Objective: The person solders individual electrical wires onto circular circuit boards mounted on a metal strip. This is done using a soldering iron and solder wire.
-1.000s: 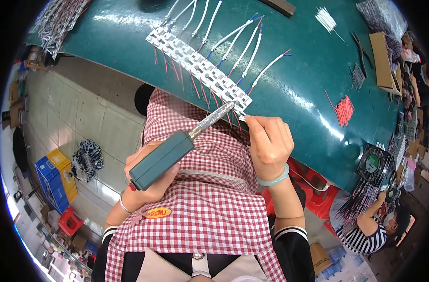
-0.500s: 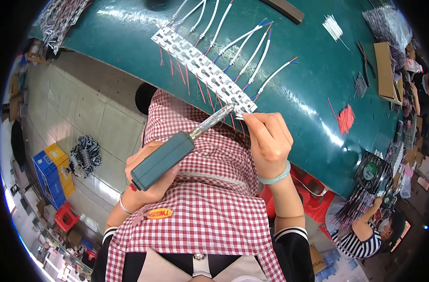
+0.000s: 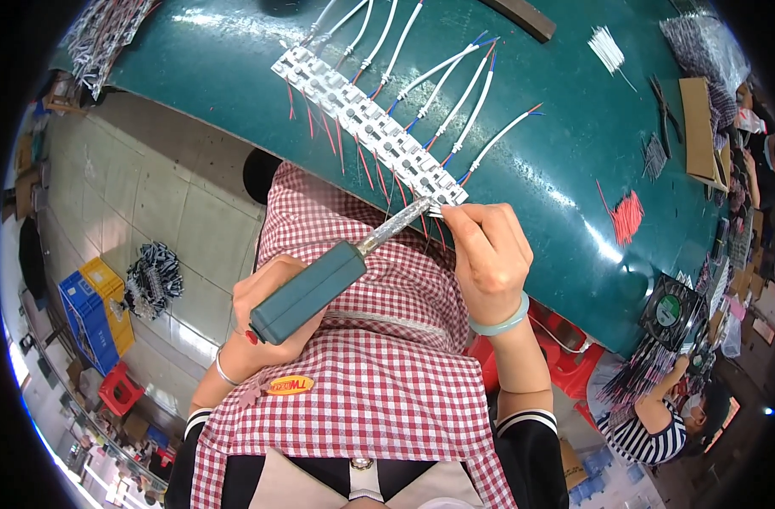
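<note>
My left hand is wrapped round the dark green handle of a soldering iron. Its silvery tip slants up to the near right end of a long white strip of joined terminal pieces. White-sheathed cables with red and blue ends stick out from the strip's far side; thin red wires hang from its near side. Beside the tip, my right hand is closed in a pinch at the strip's end. A small white piece shows at those fingertips, too small to name.
On the green table lie red wires, white wires, grey pieces and pliers. A cardboard box stands at the right edge. A co-worker in a striped top sits at the lower right.
The iron and my left hand have shifted slightly right, its tip moving down toward my right fingertips. The strip's near end and my right hand have shifted a little right.
</note>
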`<state>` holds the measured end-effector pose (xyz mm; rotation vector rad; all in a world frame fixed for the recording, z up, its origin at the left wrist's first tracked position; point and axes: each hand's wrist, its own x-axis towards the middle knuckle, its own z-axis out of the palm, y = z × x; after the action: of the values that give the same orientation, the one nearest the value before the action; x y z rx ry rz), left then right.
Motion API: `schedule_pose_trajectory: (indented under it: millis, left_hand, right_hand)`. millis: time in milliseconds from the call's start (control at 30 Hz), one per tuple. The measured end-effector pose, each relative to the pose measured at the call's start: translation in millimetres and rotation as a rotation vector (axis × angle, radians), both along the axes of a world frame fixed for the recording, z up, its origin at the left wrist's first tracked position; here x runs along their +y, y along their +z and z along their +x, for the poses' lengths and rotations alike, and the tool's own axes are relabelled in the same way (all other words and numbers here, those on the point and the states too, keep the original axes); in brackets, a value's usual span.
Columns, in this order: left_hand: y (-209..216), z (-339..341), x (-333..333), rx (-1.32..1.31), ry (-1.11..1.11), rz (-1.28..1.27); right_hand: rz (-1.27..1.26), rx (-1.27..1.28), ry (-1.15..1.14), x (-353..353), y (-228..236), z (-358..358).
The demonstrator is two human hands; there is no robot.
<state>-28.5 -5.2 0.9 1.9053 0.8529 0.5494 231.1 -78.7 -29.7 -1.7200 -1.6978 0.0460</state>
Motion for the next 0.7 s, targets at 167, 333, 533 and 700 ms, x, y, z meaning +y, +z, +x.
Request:
schedule_pose_trajectory:
  millis: [167, 333, 533, 700]
  left_hand:
    - [-4, 0, -1, -0.067, 0.019, 0.035]
    - [3, -3, 4, -0.029, -0.028, 0.154]
    - [7, -6, 3, 0.008, 0.019, 0.146]
    - [1, -14, 5, 0.050, 0.012, 0.146]
  right_hand:
    - [-0.019, 0.013, -0.019, 2, 6, -2]
    - [-0.003, -0.007, 0.000, 1, 0, -1]
    - [0.002, -0.040, -0.029, 2, 3, -2]
    - [0.065, -0.024, -0.018, 11, 9, -4]
